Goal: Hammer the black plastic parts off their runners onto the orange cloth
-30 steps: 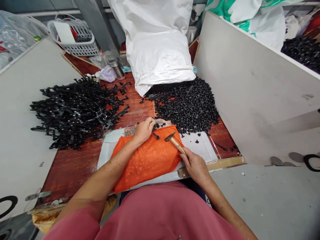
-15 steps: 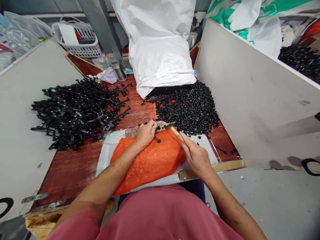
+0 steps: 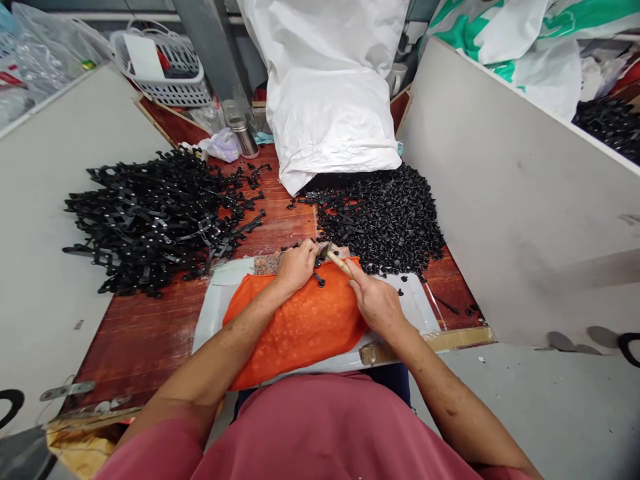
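Note:
My right hand [image 3: 374, 301] grips the wooden handle of a small hammer [image 3: 334, 259]; its metal head sits right beside my left fingertips. My left hand [image 3: 296, 265] is closed in a pinch over small black plastic parts at the far edge of an orange cloth [image 3: 300, 323]. One loose black part [image 3: 318, 279] lies on the cloth just below the fingers. The cloth covers a white board [image 3: 415, 308] on the red wooden table [image 3: 145, 333].
A heap of long black plastic pieces [image 3: 155, 217] lies to the left, a heap of small black caps [image 3: 385, 217] to the right below a white sack [image 3: 325, 100]. Grey boards [image 3: 515, 193] wall both sides. A white basket [image 3: 160, 67] and a metal cup [image 3: 243, 135] stand behind.
My right hand has carried the hammer forward and left, from over the cloth's right part to the spot beside my left fingers. My left hand has stayed put.

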The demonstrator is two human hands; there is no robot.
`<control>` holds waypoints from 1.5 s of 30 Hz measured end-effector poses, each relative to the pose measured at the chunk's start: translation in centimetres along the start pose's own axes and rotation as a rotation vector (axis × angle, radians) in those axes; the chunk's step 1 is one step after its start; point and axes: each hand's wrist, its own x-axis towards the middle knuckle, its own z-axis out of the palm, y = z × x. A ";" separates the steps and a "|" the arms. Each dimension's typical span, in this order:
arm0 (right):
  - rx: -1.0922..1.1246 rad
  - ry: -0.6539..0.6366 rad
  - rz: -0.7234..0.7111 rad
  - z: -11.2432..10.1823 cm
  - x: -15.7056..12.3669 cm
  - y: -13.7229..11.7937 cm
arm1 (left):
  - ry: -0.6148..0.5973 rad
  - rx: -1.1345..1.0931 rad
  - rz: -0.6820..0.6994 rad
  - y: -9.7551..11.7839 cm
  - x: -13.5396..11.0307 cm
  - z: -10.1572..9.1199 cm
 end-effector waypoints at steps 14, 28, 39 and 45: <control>0.312 0.057 0.084 -0.2 -2.1 2.6 | 0.082 -0.160 0.053 -2.6 1.0 -4.0; -0.265 0.335 0.510 -0.7 -9.1 14.8 | 0.032 0.308 -0.055 -9.4 -0.1 -12.8; -0.226 0.205 0.172 3.7 -7.0 6.8 | -0.110 0.350 0.133 -0.9 2.1 -1.4; -0.062 0.223 -0.058 5.6 -1.1 6.5 | -0.048 0.325 0.229 3.0 4.3 1.2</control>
